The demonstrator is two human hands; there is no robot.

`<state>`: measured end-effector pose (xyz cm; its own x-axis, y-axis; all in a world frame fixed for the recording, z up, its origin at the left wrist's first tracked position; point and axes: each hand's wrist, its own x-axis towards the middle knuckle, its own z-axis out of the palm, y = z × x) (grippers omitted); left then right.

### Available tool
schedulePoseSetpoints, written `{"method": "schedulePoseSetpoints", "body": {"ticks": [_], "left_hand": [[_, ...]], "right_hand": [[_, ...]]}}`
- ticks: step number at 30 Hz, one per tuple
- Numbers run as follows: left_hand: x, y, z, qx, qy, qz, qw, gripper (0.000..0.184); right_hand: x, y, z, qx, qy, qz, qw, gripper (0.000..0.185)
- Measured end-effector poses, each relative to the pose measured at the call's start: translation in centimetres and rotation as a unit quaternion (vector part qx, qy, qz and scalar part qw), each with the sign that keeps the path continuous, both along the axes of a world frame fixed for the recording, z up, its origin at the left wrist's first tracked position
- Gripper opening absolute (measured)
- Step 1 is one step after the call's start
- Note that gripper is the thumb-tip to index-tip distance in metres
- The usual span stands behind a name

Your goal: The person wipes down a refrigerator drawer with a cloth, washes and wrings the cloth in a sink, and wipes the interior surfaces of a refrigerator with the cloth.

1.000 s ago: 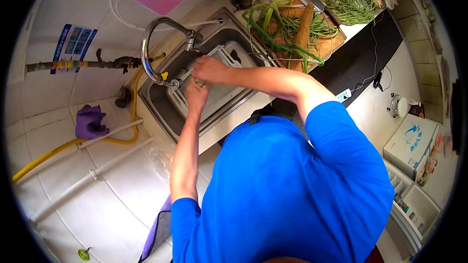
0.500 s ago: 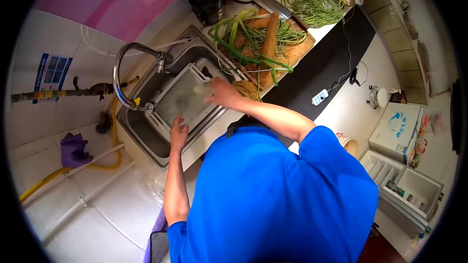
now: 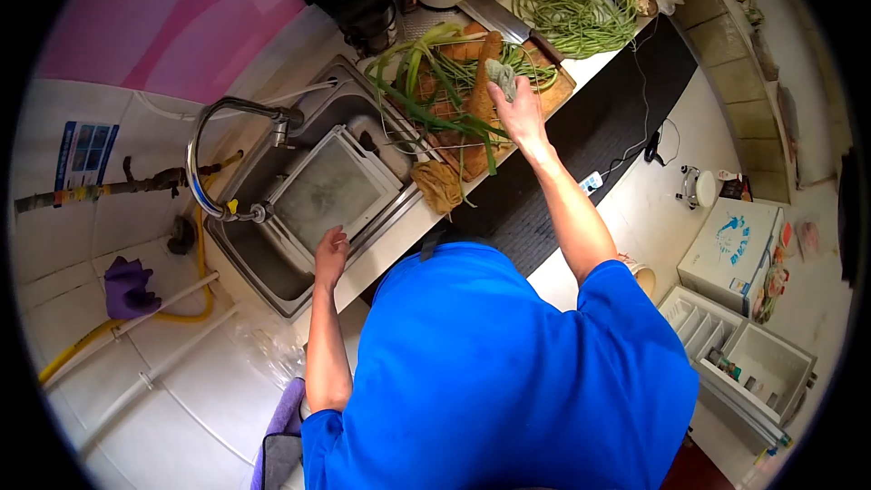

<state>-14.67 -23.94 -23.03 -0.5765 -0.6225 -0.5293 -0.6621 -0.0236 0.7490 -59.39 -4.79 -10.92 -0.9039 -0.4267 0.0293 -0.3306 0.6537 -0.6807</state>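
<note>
1. Head view: your right hand [image 3: 523, 118] is pinching a pale grey-green crumpled cloth [image 3: 502, 80] between thumb and fingers, your arm reaching out in front of you to the right.
2. That cloth is over the tan wooden chopping board [image 3: 555, 95], close to the upper part of a long brown root-like vegetable [image 3: 481, 95] – you cannot tell from here whether the two touch.
3. Your left hand [image 3: 332, 254] is at the front side of the stainless-steel sink [image 3: 257, 263], its fingers loosely spread and bent. It is nearest to the front corner of a white-rimmed rectangular tray [image 3: 324, 183]; contact between them is unclear.
4. The tray sits slantwise in the sink, and its middle looks cloudy and greyish. To its left, a curved chrome tap [image 3: 193, 150] arches beside the basin.
5. Just right of the sink, near its front edge, you have a yellow-brown crumpled cloth [image 3: 437, 187] lying in a heap next to the board.
6. Long green leafy stalks [image 3: 399, 107] spread across the board toward the sink, some overhanging its edge.
7. Beyond your right hand, a broad steel knife with a dark handle [image 3: 494, 16] lies at the board's far side – and past it, a loose pile of thin green beans [image 3: 581, 23] rests on the white surface [image 3: 585, 73].
</note>
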Motion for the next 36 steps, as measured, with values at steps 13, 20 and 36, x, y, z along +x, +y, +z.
{"method": "schedulePoseSetpoints", "body": {"ticks": [13,20,36], "left_hand": [[-2.9,0.5,2.4,-0.004,0.005,0.030,1.000,0.050],[-5.2,-0.7,5.7,-0.002,-0.031,0.024,0.999,0.050],[-8.2,11.2,5.7,0.531,0.176,0.032,0.828,0.067]], "right_hand": [[0.2,3.8,3.6,0.050,0.062,0.065,0.995,0.040],[10.8,3.3,-2.7,-0.098,-0.011,0.456,0.885,0.040],[25.9,5.7,-2.0,-0.150,-0.241,0.280,0.917,0.053]]}}
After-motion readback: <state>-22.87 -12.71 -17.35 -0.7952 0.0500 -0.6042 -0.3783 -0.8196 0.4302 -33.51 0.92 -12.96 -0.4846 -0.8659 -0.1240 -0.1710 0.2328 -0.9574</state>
